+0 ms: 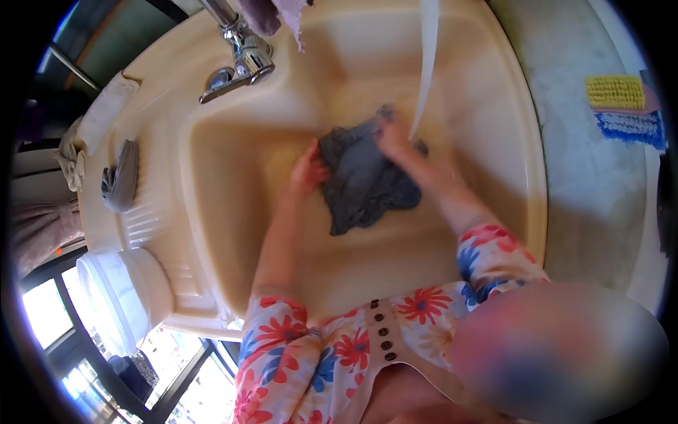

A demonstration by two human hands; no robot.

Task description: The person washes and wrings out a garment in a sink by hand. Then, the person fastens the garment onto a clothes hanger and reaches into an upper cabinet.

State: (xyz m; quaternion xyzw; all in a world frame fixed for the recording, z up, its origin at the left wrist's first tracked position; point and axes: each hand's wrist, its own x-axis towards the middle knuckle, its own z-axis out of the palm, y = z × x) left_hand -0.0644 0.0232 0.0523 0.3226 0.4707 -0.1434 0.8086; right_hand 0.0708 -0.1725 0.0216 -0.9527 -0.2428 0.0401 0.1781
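A dark grey wet-looking cloth (364,177) lies spread and crumpled in the bottom of the beige sink basin (233,205). My left hand (308,168) is at the cloth's left edge, its fingers curled against the fabric. At the upper right of the cloth my right hand (393,136) is closed on a bunched part of it. Just beside my right hand, a long pale strip (428,63) comes down from the top; I cannot tell whether it is water or a hose.
A chrome tap (251,60) stands at the upper left, near a hanging mauve cloth (272,14). On the ribbed left side are a folded grey cloth (121,177) and a white bucket (131,293). Yellow and blue brushes (621,106) lie on the right ledge.
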